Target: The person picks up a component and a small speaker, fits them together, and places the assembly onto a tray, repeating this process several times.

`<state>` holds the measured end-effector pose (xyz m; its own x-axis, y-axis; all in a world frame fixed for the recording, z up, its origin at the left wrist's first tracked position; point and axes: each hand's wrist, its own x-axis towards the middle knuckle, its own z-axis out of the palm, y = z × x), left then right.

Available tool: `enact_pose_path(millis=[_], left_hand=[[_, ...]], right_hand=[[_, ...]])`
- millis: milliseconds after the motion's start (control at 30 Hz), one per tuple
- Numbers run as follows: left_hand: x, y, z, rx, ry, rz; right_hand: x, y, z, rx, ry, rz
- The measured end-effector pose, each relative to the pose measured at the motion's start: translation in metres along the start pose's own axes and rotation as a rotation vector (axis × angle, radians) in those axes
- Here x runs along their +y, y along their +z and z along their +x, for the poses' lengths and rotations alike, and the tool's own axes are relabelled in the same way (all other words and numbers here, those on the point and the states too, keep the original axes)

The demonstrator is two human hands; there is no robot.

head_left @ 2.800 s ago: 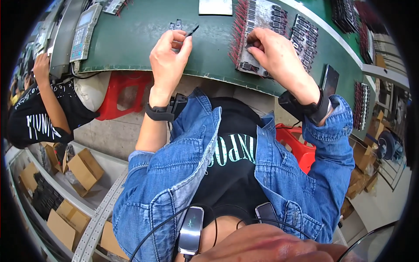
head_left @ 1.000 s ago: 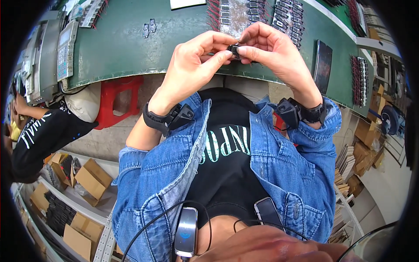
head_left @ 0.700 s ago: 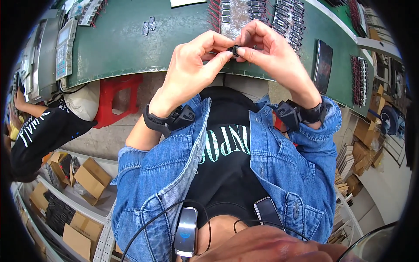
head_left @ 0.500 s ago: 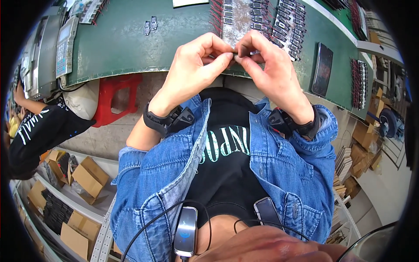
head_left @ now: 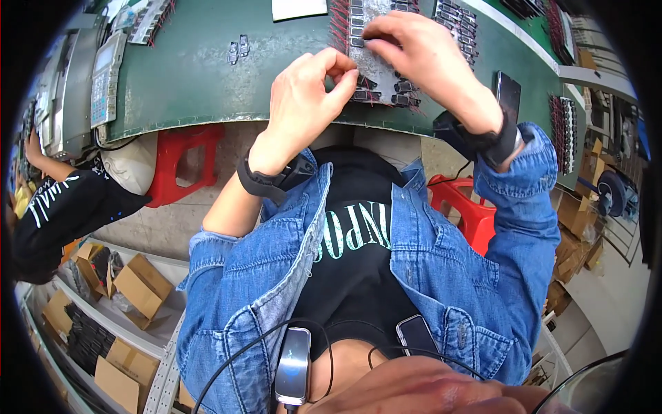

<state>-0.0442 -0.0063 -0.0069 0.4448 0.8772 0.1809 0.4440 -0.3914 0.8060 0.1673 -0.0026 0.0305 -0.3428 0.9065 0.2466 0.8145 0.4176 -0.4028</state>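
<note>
My left hand (head_left: 310,93) is raised over the front edge of the green table, thumb and forefinger pinched together. What sits in the pinch is too small to make out. Farther away, my right hand (head_left: 424,55) reaches over a grey board (head_left: 376,65), its thumb and forefinger slightly apart. Their tips are beside a small black rectangular part (head_left: 357,42) in a row along the board's left side. Red wires (head_left: 338,27) stick out from that row. More such black parts (head_left: 405,87) lie near the board's front, partly beneath my right hand.
Two loose black parts (head_left: 238,48) lie on the green table (head_left: 186,76), left of my hands. A phone (head_left: 508,96) is on the right, partly behind my right wrist. Beyond it rests another wired row (head_left: 565,134). Red stools (head_left: 186,165) stand below. A person (head_left: 76,207) sits at left.
My hands have parted. The right one has moved away from me, over the row of black parts; the left has shifted slightly left, still pinched. The grey board's near end now shows.
</note>
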Motion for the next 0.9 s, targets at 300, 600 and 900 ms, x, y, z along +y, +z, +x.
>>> enact_pose_path(millis=[300, 600, 900], left_hand=[[-0.004, 0.008, -0.008, 0.195, 0.168, 0.165], [-0.061, -0.051, 0.001, 0.476, 0.077, 0.461], [-0.082, -0.054, -0.006, 0.318, 0.057, 0.679]], right_hand=[[-0.012, 0.018, 0.011, 0.02, -0.08, -0.094], [-0.013, 0.015, 0.012, -0.029, -0.044, -0.019], [-0.043, -0.03, -0.003, -0.108, 0.275, 0.47]])
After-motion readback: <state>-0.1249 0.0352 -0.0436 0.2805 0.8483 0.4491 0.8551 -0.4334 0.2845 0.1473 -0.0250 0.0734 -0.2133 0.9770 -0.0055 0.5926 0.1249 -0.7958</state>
